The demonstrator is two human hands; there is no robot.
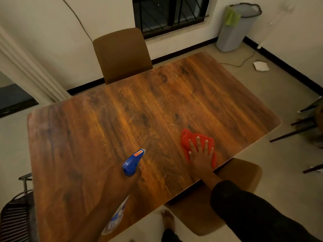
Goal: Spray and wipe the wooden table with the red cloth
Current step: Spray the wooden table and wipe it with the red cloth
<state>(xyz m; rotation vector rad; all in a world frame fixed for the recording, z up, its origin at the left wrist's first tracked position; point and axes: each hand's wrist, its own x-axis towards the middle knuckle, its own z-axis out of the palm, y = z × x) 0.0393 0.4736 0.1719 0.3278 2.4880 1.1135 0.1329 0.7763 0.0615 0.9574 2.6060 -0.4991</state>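
The wooden table (132,110) fills the middle of the view. My left hand (122,182) grips a spray bottle (133,161) with a blue trigger head and a clear body, its nozzle pointing toward the table's middle. A red cloth (188,138) lies crumpled near the table's near right edge. My right hand (201,154) presses flat on the cloth with fingers spread; my dark sleeve reaches in from the lower right.
A brown chair (122,55) stands at the far side of the table and another (241,173) is tucked under the near right edge. A grey bin (236,32) stands by the far wall. A black wire chair (15,217) sits at the left, dark chair legs at the right.
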